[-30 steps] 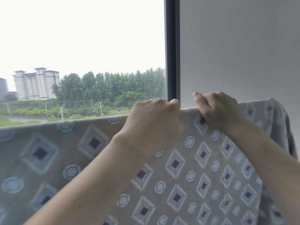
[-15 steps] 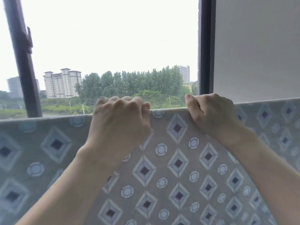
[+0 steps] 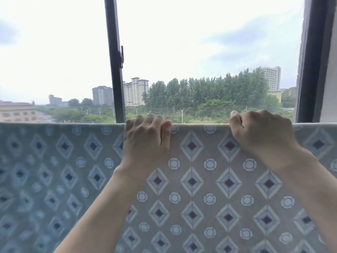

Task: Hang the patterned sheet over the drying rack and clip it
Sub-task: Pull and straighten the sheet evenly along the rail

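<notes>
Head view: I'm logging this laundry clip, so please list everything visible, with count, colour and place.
patterned sheet: one, grey-blue with diamonds and rings, draped across the whole lower view; the rack beneath is hidden
window frame bar: one, dark, upright, left of centre
window frame edge: one, dark, far right
trees: a row, green, outside at centre
buildings: several, pale and grey, outside in the distance
clips: none visible
left hand: one, curled over the sheet's top edge at centre
right hand: one, gripping the top edge at right

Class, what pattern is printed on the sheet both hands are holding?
Head view: the sheet is grey-blue, printed with dark-centred diamonds and small white circles.
</notes>
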`<state>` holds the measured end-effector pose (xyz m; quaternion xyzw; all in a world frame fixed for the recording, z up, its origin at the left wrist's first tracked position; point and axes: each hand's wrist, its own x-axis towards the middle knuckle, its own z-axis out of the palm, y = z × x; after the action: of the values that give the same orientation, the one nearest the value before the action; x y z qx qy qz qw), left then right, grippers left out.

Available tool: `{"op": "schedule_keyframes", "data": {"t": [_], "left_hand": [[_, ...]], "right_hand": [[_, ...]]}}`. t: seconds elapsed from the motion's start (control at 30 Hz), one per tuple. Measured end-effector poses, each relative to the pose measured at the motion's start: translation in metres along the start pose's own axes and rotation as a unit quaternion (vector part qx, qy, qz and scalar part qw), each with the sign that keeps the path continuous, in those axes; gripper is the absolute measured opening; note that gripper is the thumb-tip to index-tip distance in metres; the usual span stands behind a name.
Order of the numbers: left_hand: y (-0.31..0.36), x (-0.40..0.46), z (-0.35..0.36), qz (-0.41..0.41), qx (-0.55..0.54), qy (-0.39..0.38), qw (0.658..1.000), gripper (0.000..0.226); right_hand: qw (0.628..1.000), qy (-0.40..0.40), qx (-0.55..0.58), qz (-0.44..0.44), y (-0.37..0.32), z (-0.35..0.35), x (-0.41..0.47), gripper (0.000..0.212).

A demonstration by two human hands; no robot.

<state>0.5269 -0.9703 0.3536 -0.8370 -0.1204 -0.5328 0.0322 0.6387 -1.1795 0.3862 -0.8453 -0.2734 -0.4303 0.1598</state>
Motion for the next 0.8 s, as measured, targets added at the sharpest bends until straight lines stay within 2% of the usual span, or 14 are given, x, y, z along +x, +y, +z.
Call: {"op": "schedule_keyframes", "data": {"t": [0.13,0.2,0.3,0.4,0.57,0.7,0.8], "left_hand": [[-0.012,-0.004,-0.006,0.013,-0.068,-0.027,0.997,0.019],[-0.029,-0.010,-0.012,0.016,-0.076,-0.020,0.997,0.022],[-0.071,-0.019,-0.022,-0.009,-0.030,0.013,0.999,0.031],[-0.113,-0.023,-0.033,-0.045,-0.003,0.017,0.999,0.033],[-0.165,-0.017,-0.052,0.012,-0.017,-0.033,0.999,0.020],[-0.226,-0.015,-0.067,-0.051,0.032,-0.012,0.998,0.035],[-0.258,-0.018,-0.072,-0.059,-0.001,-0.034,0.998,0.035]], "right_hand": [[0.991,0.015,0.095,-0.091,-0.045,0.005,-0.005,0.045],[0.983,0.003,0.117,-0.141,-0.067,0.007,-0.005,0.041],[0.977,0.010,0.126,-0.171,-0.093,0.010,-0.003,0.038],[0.973,0.001,0.141,-0.184,-0.129,0.015,0.001,0.035],[0.970,-0.014,0.137,-0.198,-0.213,0.027,0.008,0.037],[0.988,-0.038,0.052,-0.138,-0.247,0.030,0.019,0.055],[0.990,-0.053,0.070,-0.114,-0.272,0.034,0.023,0.055]]}}
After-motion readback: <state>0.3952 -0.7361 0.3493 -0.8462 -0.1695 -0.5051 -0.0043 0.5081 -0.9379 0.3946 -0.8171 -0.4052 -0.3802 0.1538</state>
